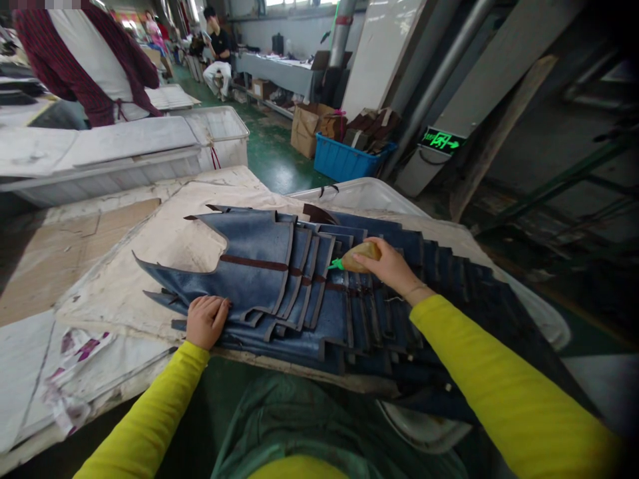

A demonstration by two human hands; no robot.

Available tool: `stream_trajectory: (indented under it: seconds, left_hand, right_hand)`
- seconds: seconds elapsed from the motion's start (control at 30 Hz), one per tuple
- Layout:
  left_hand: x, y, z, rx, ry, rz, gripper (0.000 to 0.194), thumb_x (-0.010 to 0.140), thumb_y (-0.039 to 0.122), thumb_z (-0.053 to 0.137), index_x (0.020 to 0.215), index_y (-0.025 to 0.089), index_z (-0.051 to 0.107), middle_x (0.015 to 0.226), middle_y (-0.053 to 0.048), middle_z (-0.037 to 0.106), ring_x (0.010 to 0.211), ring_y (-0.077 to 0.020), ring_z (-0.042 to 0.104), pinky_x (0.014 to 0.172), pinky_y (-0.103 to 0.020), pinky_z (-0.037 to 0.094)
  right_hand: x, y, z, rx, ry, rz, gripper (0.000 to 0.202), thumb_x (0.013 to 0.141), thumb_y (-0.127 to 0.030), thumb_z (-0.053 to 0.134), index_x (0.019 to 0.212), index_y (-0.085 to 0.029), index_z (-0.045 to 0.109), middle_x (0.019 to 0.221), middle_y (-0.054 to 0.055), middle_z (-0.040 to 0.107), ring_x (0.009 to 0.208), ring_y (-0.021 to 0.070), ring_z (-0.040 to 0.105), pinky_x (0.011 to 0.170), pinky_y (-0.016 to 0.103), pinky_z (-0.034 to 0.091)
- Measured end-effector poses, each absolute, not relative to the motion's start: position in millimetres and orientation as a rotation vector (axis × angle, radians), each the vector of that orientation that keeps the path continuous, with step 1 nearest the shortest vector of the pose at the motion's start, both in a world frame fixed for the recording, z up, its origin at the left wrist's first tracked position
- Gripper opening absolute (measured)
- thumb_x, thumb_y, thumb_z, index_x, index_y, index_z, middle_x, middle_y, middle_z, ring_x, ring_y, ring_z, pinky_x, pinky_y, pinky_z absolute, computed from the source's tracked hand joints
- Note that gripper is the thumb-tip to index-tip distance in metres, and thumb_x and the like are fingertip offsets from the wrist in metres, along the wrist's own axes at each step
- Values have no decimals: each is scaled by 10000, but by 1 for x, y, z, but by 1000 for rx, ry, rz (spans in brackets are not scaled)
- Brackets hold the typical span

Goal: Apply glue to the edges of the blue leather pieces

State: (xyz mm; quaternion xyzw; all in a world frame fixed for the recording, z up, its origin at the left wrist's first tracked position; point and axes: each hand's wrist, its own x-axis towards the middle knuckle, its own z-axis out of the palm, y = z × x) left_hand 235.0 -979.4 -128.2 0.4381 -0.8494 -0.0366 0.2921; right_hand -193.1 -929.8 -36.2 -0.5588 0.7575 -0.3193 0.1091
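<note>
Dark blue leather pieces point(257, 234) with dark edges and brown strips lie overlapped in stepped rows on a cloth-covered table. My left hand point(207, 320) rests at the near left of the top piece, its fingers curled together on the leather edge; the fingertips are partly hidden. In my right hand point(387, 266) is a yellowish squeeze bottle point(360, 257), lying nearly level. Its green nozzle point(336, 264) points left, close above the stepped edges near the brown strip. Whether the nozzle touches the leather I cannot tell.
A pale cloth point(124, 279) covers the table, with brown board point(74, 246) at its left. Beyond stand white bins point(227, 133), a blue crate point(344, 159) of bundled pieces and a cardboard box point(307, 128). A person in a striped shirt point(40, 53) stands at upper left; another sits farther back.
</note>
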Motion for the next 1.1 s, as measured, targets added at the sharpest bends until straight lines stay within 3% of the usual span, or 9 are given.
stream_trajectory:
  seconds: [0.77, 1.1]
  left_hand:
    - [234, -979, -126, 1189, -2272, -84, 242, 889, 265, 435, 728, 218, 608, 751, -4, 655, 747, -160, 571, 824, -341, 365]
    - [235, -979, -128, 1191, -2273, -61, 249, 890, 269, 432, 729, 218, 615, 760, -7, 659, 760, -167, 575, 812, -343, 358]
  right_hand:
    - [-170, -899, -39, -1575, 2021, -793, 475, 709, -505, 620, 1066, -197, 559, 970, 67, 646, 879, 239, 617, 796, 388, 493]
    - [-152, -877, -35, -1507, 1899, -801, 407, 716, -490, 610, 1006, -207, 577, 907, 48, 669, 824, 234, 636, 681, 348, 534]
